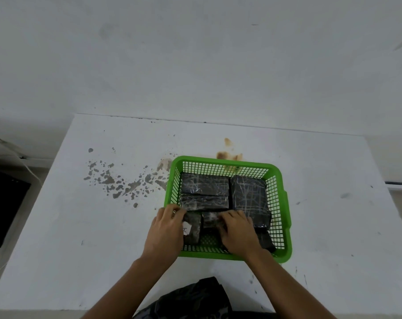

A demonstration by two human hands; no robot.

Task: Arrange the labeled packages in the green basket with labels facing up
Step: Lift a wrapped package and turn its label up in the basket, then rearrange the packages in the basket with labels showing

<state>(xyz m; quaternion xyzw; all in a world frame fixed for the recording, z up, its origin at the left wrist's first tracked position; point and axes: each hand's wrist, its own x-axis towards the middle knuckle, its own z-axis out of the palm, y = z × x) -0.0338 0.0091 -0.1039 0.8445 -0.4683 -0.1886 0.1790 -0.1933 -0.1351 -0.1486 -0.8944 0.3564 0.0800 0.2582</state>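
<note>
A: Head view: where is the labelled package (191, 229)?
B: Near-left corner of the green basket (227, 161), long axis running away, beside the left hand (166, 229). Right hand (238, 231) rests on its neighbour; grips unclear.

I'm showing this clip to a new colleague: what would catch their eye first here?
The green basket at centre right on the white table, packed with dark wrapped packages. Both hands, left and right, reach into its near side, beside a small package with a white label. Grey stains lie to its left.
</note>
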